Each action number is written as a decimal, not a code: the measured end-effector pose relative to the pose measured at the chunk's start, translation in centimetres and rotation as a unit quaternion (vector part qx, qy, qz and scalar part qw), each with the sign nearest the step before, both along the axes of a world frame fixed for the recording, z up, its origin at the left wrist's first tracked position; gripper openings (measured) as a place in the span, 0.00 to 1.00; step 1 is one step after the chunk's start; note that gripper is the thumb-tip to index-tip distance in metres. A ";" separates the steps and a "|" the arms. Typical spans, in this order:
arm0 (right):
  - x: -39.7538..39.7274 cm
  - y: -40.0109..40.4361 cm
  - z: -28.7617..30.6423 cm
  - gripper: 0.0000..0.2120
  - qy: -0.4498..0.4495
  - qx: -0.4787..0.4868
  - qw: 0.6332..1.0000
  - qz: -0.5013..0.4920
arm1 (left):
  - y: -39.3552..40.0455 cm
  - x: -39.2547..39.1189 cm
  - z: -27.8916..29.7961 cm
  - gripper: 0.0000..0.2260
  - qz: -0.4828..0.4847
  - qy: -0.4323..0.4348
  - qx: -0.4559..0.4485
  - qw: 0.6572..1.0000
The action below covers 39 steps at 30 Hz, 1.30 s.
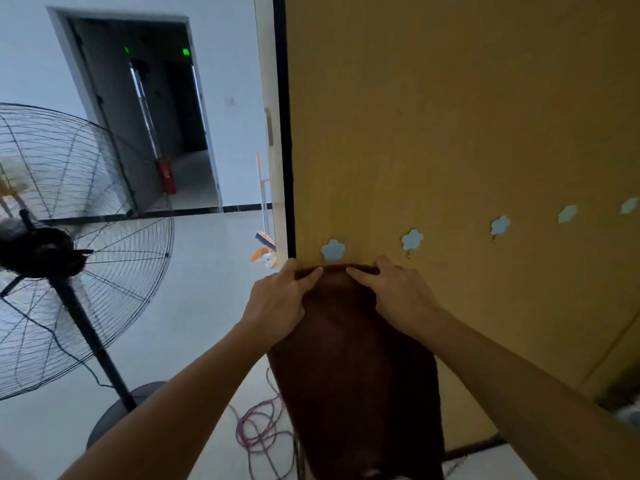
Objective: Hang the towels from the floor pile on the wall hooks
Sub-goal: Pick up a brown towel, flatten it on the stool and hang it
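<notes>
Right under the leftmost flower hook point(333, 250), my left hand point(277, 306) and right hand point(403, 299) both pinch the brown towel point(353, 375)'s top edge, spreading it to catch the peg.

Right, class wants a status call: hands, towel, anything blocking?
Left hand and right hand both gripping brown towel top edge. Towel at leftmost flower hook. Nothing blocking.

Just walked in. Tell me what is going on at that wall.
A person is hanging a brown towel on a yellow wall. The left hand and right hand both pinch its top edge, holding it right under the leftmost blue flower-shaped hook. The other four flower hooks along the row are bare. A standing fan is off to the left.
</notes>
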State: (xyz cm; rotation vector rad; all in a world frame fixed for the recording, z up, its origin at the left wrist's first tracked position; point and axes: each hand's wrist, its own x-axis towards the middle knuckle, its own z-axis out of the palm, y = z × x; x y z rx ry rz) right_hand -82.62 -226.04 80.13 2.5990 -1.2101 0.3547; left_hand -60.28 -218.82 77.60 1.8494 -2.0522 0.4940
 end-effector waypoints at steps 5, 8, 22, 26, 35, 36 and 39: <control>2.0 -3.2 -0.7 0.30 0.019 -0.039 0.999 -0.011 | -2.9 0.0 -0.1 0.28 0.035 -0.059 0.047 0.997; 2.4 -4.7 -1.9 0.31 0.015 -0.051 0.999 -0.001 | -4.1 0.1 -0.9 0.28 0.047 -0.079 0.053 0.994; 3.4 -7.4 -10.4 0.33 -0.259 0.024 0.959 0.110 | -6.0 -2.5 -8.0 0.29 0.025 0.303 -0.065 0.951; 4.5 -7.1 -11.4 0.29 -0.352 0.131 0.918 0.124 | -6.3 -3.9 -7.4 0.23 0.073 0.395 -0.069 0.913; 4.9 -6.7 -10.6 0.07 -0.297 -0.038 0.954 -0.011 | -6.3 -5.5 -9.1 0.07 0.188 0.301 -0.063 0.933; 4.9 -6.7 -10.6 0.07 -0.292 -0.027 0.956 -0.013 | -6.3 -5.8 -8.7 0.08 0.189 0.356 -0.032 0.915; 5.2 -6.0 -10.4 0.11 -0.337 0.186 0.923 0.019 | -5.9 -7.1 -8.6 0.12 0.165 0.557 -0.006 0.814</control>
